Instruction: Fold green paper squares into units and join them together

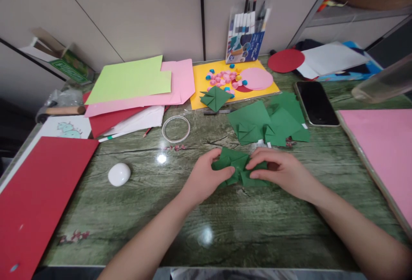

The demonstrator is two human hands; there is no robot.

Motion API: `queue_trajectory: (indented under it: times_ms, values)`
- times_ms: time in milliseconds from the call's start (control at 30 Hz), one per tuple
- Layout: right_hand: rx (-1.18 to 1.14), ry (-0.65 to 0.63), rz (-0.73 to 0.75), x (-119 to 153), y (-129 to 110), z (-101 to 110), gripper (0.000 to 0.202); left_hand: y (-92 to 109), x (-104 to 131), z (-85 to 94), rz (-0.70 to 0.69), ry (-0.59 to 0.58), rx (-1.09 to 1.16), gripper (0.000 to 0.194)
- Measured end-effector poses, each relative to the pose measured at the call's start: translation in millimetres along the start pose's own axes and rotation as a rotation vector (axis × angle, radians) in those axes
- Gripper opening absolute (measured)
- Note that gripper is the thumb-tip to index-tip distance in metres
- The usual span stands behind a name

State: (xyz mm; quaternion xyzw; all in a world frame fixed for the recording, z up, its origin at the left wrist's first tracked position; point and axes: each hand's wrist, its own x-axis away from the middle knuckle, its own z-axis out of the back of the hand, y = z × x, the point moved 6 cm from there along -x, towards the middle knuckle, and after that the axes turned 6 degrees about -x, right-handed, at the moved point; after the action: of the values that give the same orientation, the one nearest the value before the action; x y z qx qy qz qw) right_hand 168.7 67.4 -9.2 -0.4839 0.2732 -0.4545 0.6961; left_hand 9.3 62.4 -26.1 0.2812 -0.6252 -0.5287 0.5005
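Observation:
Low over the middle of the table, a folded piece of green paper [236, 160] is between my two hands. My left hand [209, 170] grips its left side, thumb on top and fingers behind. On the right side, my right hand [278, 168] pinches the same paper between thumb and fingers. The underside of the folds is hidden. Just beyond my right hand lie more green paper pieces [283, 121], some folded and overlapping. A single folded green piece [215, 98] rests farther back on a yellow sheet [197, 89].
A roll of tape [176, 129] and a white rounded object [119, 174] lie to the left. Red card [48, 185] covers the left edge. A phone [317, 103] and pink paper [383, 151] are on the right. A marker box [246, 40] stands at the back.

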Motion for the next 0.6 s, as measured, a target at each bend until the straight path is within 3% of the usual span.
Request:
queue_trajectory:
  times_ms: [333, 600]
  values:
    - [0.134, 0.025, 0.175, 4.8, -8.6, 4.1, 0.010, -5.1, -0.8, -3.4, 0.061, -0.013, 0.213, 0.022]
    - [0.102, 0.076, 0.067, 3.3, 0.0, 1.5, 0.004, -1.1, -1.2, -1.1, -0.026, 0.000, -0.061, 0.013]
